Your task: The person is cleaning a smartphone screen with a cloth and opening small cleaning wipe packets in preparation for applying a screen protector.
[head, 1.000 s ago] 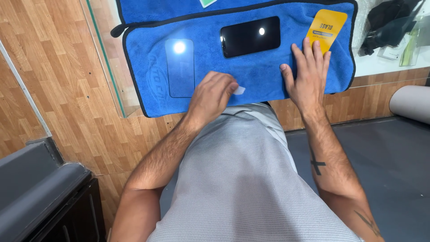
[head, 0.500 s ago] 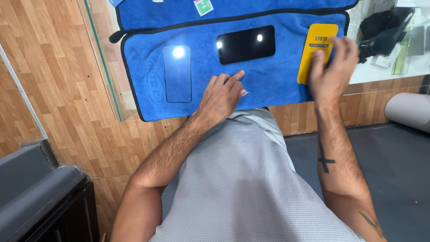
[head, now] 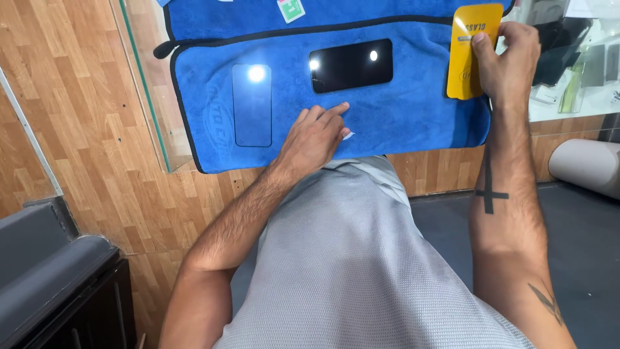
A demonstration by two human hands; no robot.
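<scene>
1. Two bare hands are seen over a blue microfibre cloth [head: 400, 116] that is spread on a wooden counter [head: 84, 97].
2. A yellow squeegee card [head: 466, 55] is grasped by the right hand [head: 507, 58]; the thumb is pressed on its front near the upper right edge and the fingers are curled behind it.
3. The card is seen as a flat, rounded-corner rectangle, bright yellow with dark printing at the top and a faint round mark lower down; it is held upright above the right end of the cloth, its lower edge just over the fabric.
4. The left hand [head: 314, 136] is laid on the cloth near its front edge, loosely released, with the index finger stretched toward a black smartphone [head: 351, 64]; nothing is gripped by it.
5. A small white scrap [head: 349, 135] is seen just beside the left fingertips.
6. The smartphone is laid screen-up and crosswise in the middle of the cloth, with two ceiling lights reflected in its dark glass.
7. A clear glass screen protector [head: 252, 106] is laid lengthwise to the left of the phone, apart from it, with one light reflected near its top.
</scene>
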